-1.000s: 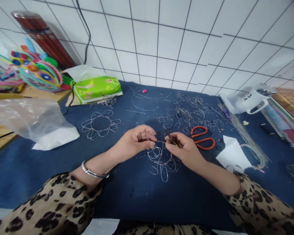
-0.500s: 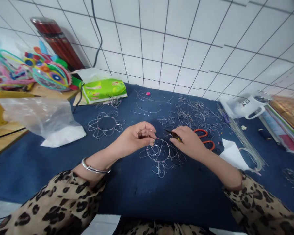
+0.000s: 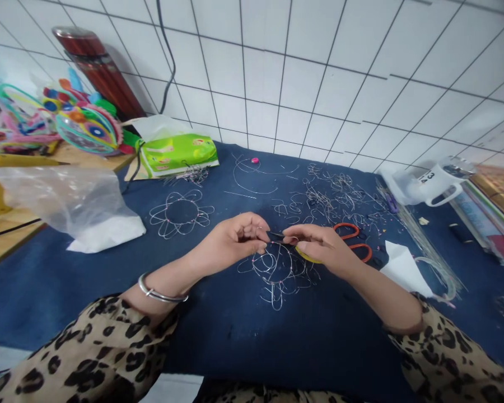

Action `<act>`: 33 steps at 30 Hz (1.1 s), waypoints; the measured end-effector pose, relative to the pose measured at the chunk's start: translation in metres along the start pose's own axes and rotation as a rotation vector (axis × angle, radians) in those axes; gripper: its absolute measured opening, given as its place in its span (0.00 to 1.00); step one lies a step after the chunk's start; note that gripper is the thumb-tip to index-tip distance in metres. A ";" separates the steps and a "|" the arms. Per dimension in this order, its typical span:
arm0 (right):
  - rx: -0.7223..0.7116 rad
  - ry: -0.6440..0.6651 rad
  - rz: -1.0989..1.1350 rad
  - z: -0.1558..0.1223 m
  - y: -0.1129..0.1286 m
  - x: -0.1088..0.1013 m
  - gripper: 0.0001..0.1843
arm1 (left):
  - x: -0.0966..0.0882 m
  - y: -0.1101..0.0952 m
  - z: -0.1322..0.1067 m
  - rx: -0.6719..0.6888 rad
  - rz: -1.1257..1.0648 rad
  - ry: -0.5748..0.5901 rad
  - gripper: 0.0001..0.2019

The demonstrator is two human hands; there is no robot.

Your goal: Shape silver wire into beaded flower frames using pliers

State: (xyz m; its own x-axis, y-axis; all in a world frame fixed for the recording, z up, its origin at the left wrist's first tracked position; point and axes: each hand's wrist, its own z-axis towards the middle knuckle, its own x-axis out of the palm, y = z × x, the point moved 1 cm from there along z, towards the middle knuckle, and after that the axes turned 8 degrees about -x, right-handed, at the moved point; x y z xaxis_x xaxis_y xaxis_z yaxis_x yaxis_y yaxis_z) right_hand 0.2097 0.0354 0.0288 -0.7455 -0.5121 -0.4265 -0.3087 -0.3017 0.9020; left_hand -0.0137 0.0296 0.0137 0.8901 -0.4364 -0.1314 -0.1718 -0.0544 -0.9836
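My left hand (image 3: pixel 244 239) pinches the upper left edge of a silver wire flower (image 3: pixel 276 280), a ring with small pink beads and looped petals. In my right hand (image 3: pixel 317 244) are small pliers (image 3: pixel 308 256) with yellow on the handle, my fingers closed around them. Their dark tip points left and meets the wire near my left fingertips. Exactly what the jaws grip is too small to tell. A similar wire flower (image 3: pixel 182 214) lies flat to the left. Just beyond my right hand rest orange-handled scissors (image 3: pixel 360 252), partly hidden by it.
Loose wire scraps (image 3: pixel 331 193) are scattered behind my right hand. A plastic bag (image 3: pixel 105 221) with white contents and a green tissue pack (image 3: pixel 174 155) lie left. On the right are a white paper piece (image 3: pixel 405 268), long straight wires (image 3: pixel 428 246) and a white mug (image 3: pixel 434 182).
My right hand has turned and brought the pliers left, so their tip now reaches the wire by my left fingers. The left hand has hardly moved.
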 end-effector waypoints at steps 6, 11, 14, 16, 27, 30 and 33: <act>0.100 -0.025 0.246 -0.001 -0.001 0.016 0.17 | 0.004 0.001 0.000 0.006 0.023 -0.011 0.10; 0.168 -0.054 0.467 -0.002 -0.005 0.021 0.17 | 0.005 0.002 0.000 0.027 0.041 -0.015 0.09; 0.214 -0.060 0.580 -0.002 -0.005 0.021 0.15 | 0.006 0.002 -0.001 0.041 0.046 -0.016 0.08; 0.245 -0.062 0.606 -0.002 -0.006 0.021 0.15 | 0.006 0.001 -0.002 0.043 0.045 -0.019 0.08; 0.070 -0.224 0.023 -0.005 -0.007 0.018 0.15 | 0.004 0.003 -0.001 0.021 -0.010 -0.040 0.10; -0.001 -0.281 -0.093 -0.007 -0.002 0.017 0.12 | 0.004 0.004 0.000 0.016 -0.018 -0.049 0.11; -0.121 -0.323 -0.180 -0.007 0.001 0.018 0.09 | 0.003 0.004 0.000 0.008 -0.019 -0.068 0.11</act>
State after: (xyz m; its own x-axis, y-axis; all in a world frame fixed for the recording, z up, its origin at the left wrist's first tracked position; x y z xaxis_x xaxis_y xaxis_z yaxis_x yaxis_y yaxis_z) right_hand 0.1998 0.0199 0.0218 -0.8392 -0.1684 -0.5172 -0.3944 -0.4662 0.7919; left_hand -0.0114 0.0283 0.0091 0.9197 -0.3737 -0.1207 -0.1518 -0.0550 -0.9869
